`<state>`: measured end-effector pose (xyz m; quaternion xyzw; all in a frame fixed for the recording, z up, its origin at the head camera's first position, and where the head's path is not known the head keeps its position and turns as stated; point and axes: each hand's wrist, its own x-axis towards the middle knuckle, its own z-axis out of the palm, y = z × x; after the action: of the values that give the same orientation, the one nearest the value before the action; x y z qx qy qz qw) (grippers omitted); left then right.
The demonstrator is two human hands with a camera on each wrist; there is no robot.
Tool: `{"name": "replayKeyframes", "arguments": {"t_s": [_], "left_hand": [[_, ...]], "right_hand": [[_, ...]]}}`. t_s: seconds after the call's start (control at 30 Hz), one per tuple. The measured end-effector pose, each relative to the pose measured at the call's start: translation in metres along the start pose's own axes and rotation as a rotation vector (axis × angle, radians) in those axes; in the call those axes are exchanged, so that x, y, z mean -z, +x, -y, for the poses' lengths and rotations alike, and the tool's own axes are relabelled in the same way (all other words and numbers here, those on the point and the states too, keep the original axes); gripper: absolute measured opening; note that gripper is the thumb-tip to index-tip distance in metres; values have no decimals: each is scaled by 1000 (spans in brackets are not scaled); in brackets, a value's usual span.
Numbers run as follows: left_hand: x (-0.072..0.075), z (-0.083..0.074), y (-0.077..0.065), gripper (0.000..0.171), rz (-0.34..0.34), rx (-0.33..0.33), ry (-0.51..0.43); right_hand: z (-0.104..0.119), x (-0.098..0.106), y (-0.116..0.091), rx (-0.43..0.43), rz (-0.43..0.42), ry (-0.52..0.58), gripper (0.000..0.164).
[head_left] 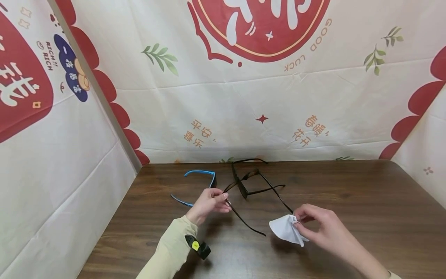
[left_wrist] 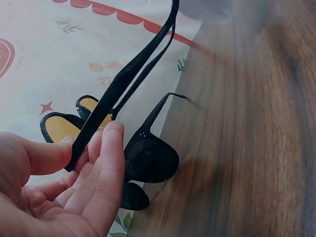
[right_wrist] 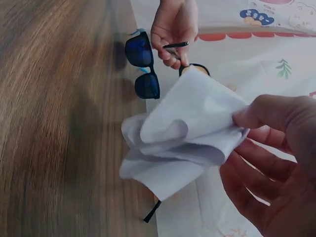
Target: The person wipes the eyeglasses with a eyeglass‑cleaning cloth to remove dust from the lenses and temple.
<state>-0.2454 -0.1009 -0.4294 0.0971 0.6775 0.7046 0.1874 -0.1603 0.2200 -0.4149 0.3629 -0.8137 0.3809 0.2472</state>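
My left hand [head_left: 209, 203] pinches a pair of black-framed glasses [left_wrist: 101, 108] between thumb and fingers near one hinge. Their lenses [left_wrist: 61, 129] look yellow in the left wrist view, and both temples are unfolded, pointing toward my right side. In my right hand [head_left: 322, 224], a white cloth [head_left: 285, 229] is pinched between thumb and fingertips. It hangs in loose folds by the tip of the far temple. Within the right wrist view, the bunched cloth covers most of the held glasses.
Black sunglasses [head_left: 242, 188] lie on the wooden table [head_left: 348, 201] behind the held pair, temples unfolded. Blue-armed sunglasses [right_wrist: 139, 51] with dark lenses lie behind my left hand. Printed white fabric [head_left: 244, 104] hangs along the table's back edge and left side.
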Motion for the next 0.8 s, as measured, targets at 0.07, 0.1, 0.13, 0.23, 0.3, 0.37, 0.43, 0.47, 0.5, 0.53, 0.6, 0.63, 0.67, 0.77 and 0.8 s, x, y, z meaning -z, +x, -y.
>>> {"name": "replayKeyframes", "arguments": {"t_s": [0.07,0.1,0.13,0.23,0.3,0.37,0.43,0.47,0.5,0.53,0.6,0.63,0.67,0.77,0.8], "left_hand": [[-1,0,-1,15,10,-3,1],[-2,-1,-2,15,14,-5,3],[-3,-1,-3,14,20,-8,5],[-5,0,-4,13,50,-10,8],[-8,0,-5,13,73,-9,8],[-11,-1,-6,14,99,-2,8],[-15,-2,-7,15,124,0,13],[-17,-4,-8,16,136,5,20],[-19,-5,-9,17,148,8,26],[-22,-6,-10,18,158,12,34],[-25,-7,-11,18,173,16,47],[-27,-7,-12,18,179,19,53],[-29,-7,-12,18,184,21,60],[-34,-6,-13,18,205,27,71],[-36,-6,-12,18,213,27,76]], "right_hand": [[-2,-1,2,6,-29,-64,40],[-3,-1,2,2,-43,-89,42],[-4,-1,3,-6,-53,-109,43],[-8,-2,4,-28,-69,-133,43],[-11,-3,4,-46,-67,-133,42],[-13,-5,4,-66,-63,-136,41],[-15,-5,4,-84,-63,-140,40],[-17,-5,4,-93,-63,-142,39],[-18,-5,5,-98,-65,-142,38],[-19,-4,5,-102,-67,-144,36],[-22,-3,7,-109,-72,-148,34],[-23,-2,8,-113,-75,-150,32],[-24,-2,10,-118,-78,-157,32],[-27,-2,15,-132,-90,-182,33],[-28,-2,16,-138,-94,-191,33]]}}
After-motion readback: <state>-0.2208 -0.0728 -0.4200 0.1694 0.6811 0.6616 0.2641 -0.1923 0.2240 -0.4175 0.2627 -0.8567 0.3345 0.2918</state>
